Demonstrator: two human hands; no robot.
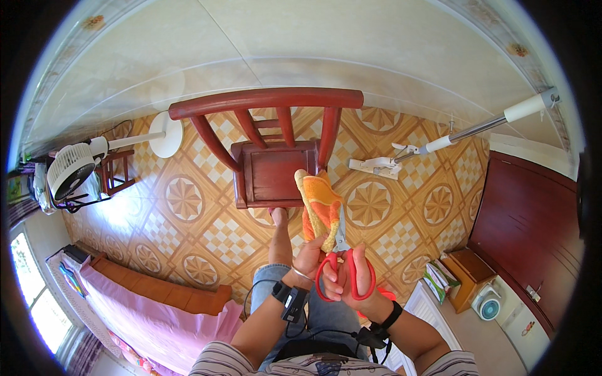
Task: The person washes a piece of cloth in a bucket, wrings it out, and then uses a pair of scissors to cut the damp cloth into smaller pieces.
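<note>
My right hand grips the red-handled scissors, with fingers through the loops and the blades pointing away from me. The blades lie against the right side of an orange and yellow terry cloth. My left hand holds the near end of that cloth, close to the scissors' pivot. Beyond the cloth stands a dark red wooden chair, its backrest towards the wall; the cloth overlaps the chair's seat corner in the view. How far the blades are apart behind the cloth, I cannot tell.
A white fan stands at the left, near a small wooden stool. A flat mop leans on the right wall. A bed with a pink cover is at the lower left. At the lower right are a wooden box and a small fan.
</note>
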